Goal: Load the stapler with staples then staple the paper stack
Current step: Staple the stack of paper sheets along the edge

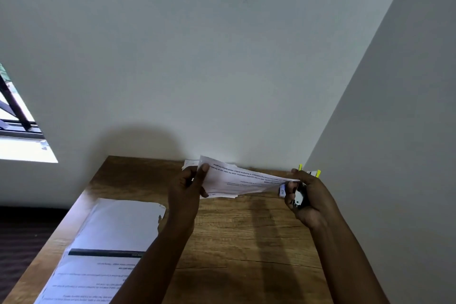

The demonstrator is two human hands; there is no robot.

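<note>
Nearest us, one printed sheet lay flat on the wooden desk. Beyond it, our left hand pinched one paper stack, which looked light and limp and sagged. At the stack's right corner, our right hand was clamped around one small stapler, seemingly rigid.

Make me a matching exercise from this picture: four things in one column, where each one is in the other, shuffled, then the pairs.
Things:
1. paper stack
2. stapler
3. printed sheet
4. window

Places:
A. lying flat on the table, near left
B. gripped in the right hand
C. far left, in the wall
D. held up between both hands, left hand at one end

Pairs: 1-D, 2-B, 3-A, 4-C
</note>
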